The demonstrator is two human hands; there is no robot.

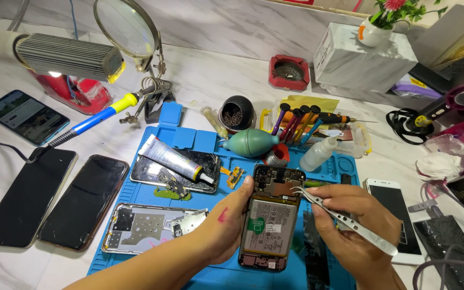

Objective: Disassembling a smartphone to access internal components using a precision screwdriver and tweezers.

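My left hand grips the left edge of an opened smartphone, its back cover off, battery and circuit board showing. Metal tweezers are pinched in my right hand, and their tips touch the board near the phone's top right. The phone is held just above a blue silicone work mat.
On the mat lie a glue tube over a cracked screen, a metal phone frame, and a teal air blower. Two dark phones rest at left, a white phone at right. Behind are a soldering iron, screwdrivers, magnifier and lamp.
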